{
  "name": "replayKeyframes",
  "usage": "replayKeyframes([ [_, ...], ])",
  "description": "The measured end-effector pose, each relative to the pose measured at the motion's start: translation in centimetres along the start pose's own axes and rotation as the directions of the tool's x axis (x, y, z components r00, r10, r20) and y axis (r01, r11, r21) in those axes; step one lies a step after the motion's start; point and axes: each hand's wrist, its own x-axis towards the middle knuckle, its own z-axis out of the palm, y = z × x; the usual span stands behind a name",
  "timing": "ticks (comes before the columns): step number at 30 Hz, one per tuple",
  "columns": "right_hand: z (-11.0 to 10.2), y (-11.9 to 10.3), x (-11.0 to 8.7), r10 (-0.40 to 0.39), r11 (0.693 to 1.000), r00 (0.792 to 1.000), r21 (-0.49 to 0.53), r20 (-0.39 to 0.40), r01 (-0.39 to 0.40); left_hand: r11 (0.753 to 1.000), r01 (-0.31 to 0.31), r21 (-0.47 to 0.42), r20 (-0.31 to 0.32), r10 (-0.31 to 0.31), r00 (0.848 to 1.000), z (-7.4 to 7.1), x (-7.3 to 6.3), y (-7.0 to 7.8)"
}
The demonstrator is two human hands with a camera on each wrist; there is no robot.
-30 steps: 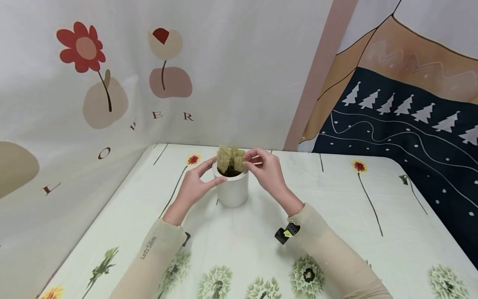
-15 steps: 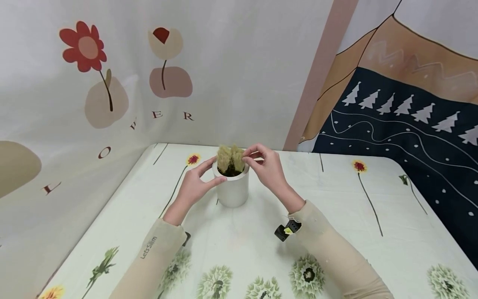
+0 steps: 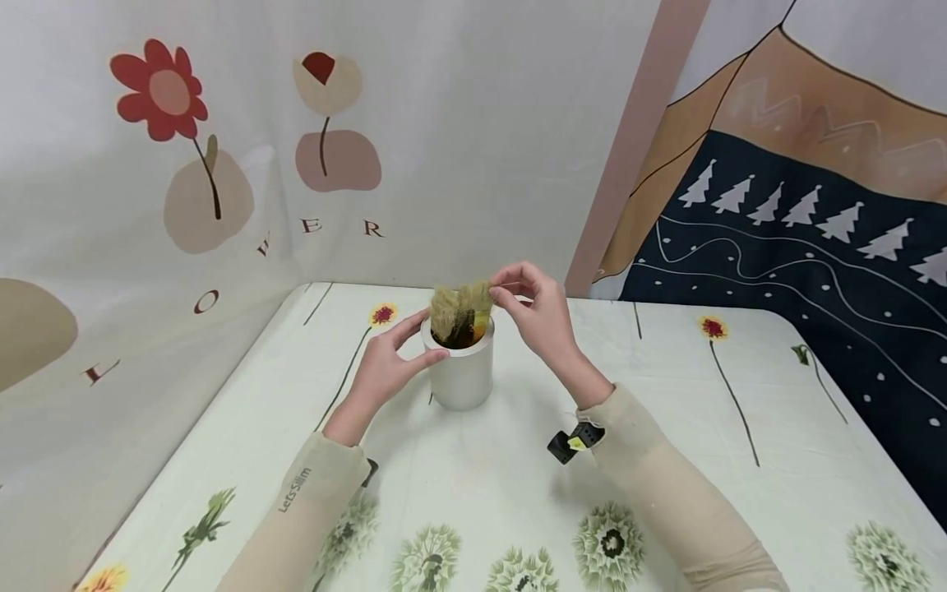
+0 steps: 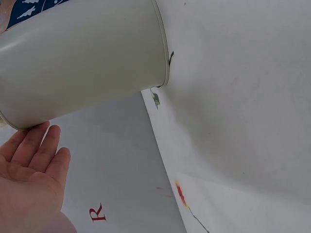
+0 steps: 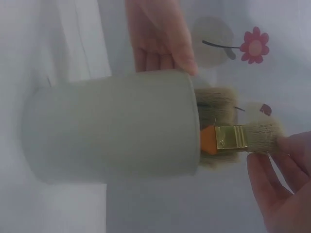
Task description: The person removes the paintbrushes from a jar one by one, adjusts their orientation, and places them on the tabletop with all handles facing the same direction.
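Right grip (image 3: 536, 308) is pinching a flat paintbrush (image 5: 232, 138) by its bristles at the mouth of a white cylindrical pot (image 3: 462, 383).
From where I am standing, the brush is pointing bristles-up and is showing its gold-coloured ferrule and a part of its orange handle at the rim; the remaining handle is lying out of sight inside the pot. Further brush heads (image 5: 216, 99) are protruding beside it, their number unclear. The left grip (image 3: 385, 366) is holding the pot near its rim, the thumb resting at the near edge and the fingers touching the left side. The pot is standing upright on the bench (image 3: 510, 493), which is bearing a flower-printed cloth. Behind, a pale printed backdrop (image 3: 481, 164) is hanging.
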Motion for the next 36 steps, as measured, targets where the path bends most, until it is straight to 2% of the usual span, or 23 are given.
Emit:
replayKeyframes([
  [12,-2.0,-1.6,1.9,-0.083,0.986,0.99,0.136,-0.115,0.098,1.0,0.016,-0.016,0.008,-0.016,1.0,-0.1,0.0,0.0],
  [24,-4.5,-2.8,3.8,-0.113,0.963,0.972,0.217,-0.207,0.158,1.0,0.019,-0.021,0.008,-0.019,1.0,-0.1,0.0,0.0],
  [29,-5.6,-2.7,4.2,-0.104,0.96,0.966,0.231,-0.236,0.16,1.0,0.017,-0.02,0.005,-0.017,1.0,-0.1,0.0,0.0],
  [36,-6.8,-2.0,4.2,-0.058,0.966,0.965,0.231,-0.255,0.119,1.0,0.015,-0.02,0.007,-0.015,1.0,-0.1,0.0,0.0],
])
